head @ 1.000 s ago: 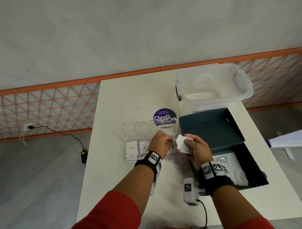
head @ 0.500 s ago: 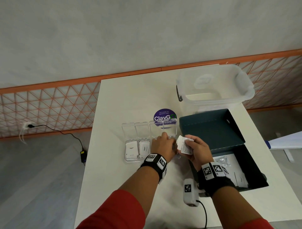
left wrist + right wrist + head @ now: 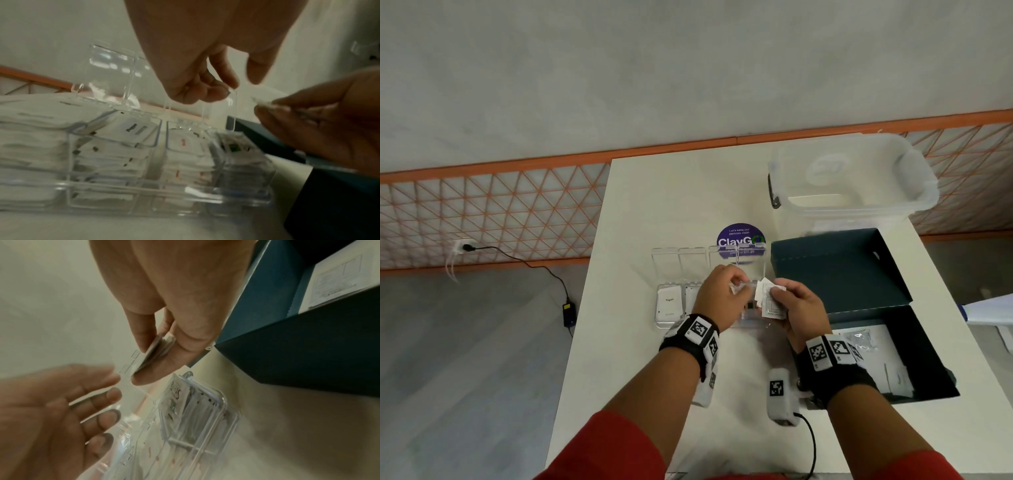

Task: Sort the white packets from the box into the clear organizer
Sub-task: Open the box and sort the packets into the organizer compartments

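White table (image 3: 661,205), grey wall, orange lattice; right hand (image 3: 796,308) pinching packets (image 3: 768,301), left hand (image 3: 719,294) loosely curled

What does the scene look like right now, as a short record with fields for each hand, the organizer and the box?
left hand: over the clear organizer, fingers reaching toward the right hand's packets
right hand: pinches a stack of white packets
clear organizer: lids open, compartments hold packets
box: dark, open, packets left inside
table: white
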Demonstrator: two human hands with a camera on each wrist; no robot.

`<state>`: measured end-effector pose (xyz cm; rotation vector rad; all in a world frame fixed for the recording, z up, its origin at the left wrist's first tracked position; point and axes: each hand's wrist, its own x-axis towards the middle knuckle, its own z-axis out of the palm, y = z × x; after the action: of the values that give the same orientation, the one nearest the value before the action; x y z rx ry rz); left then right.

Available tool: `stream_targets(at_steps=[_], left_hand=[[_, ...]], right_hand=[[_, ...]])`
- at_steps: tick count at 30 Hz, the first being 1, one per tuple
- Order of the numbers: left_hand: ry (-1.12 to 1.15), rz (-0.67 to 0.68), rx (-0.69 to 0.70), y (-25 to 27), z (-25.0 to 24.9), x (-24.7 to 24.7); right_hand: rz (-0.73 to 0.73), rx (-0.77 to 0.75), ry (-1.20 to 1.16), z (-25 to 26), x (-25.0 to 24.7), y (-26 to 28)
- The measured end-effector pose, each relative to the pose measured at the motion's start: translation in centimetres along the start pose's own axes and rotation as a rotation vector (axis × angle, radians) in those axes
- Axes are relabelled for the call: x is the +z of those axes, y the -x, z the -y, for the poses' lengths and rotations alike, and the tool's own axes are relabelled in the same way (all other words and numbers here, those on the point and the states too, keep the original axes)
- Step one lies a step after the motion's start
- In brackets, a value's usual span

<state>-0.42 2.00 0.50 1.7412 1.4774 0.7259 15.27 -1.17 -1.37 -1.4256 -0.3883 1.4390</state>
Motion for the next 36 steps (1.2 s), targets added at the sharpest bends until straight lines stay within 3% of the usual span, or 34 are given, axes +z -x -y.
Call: stream_targets(at_steps=[5, 9, 14, 19, 22, 31, 36], left_hand=[[0.109, 0.192, -0.143, 0.5, -1.2, -0.1], [0.194, 0.156, -0.240, 0.4, -0.8, -0.7], [0.294, 0.122, -0.287, 0.4, -0.3, -1.7], [0.166, -0.048, -0.088, 0.1, 0.2, -1.8], [0.118, -0.086, -0.052, 0.1, 0.3, -1.4], [-0.118, 0.041, -0.103, 0.2, -0.4, 0.2], [-0.458, 0.158, -0.054, -0.3, 0.0, 2.0]], right_hand=[[0.037, 0.011, -0.026, -0.1, 0.8, 0.5], [0.101, 0.035, -0.064, -0.2, 1.0, 0.8], [0.056, 0.036, -0.074, -0.3, 0.9, 1.0], [-0.053, 0.012, -0.036, 0.2, -0.3, 0.8], [-0.080, 0.015, -0.081, 0.6, -1.1, 0.7], [-0.094, 0.002, -0.096, 0.8, -2.2, 0.6], [-0.092, -0.010, -0.088, 1.1, -2.1, 0.5]])
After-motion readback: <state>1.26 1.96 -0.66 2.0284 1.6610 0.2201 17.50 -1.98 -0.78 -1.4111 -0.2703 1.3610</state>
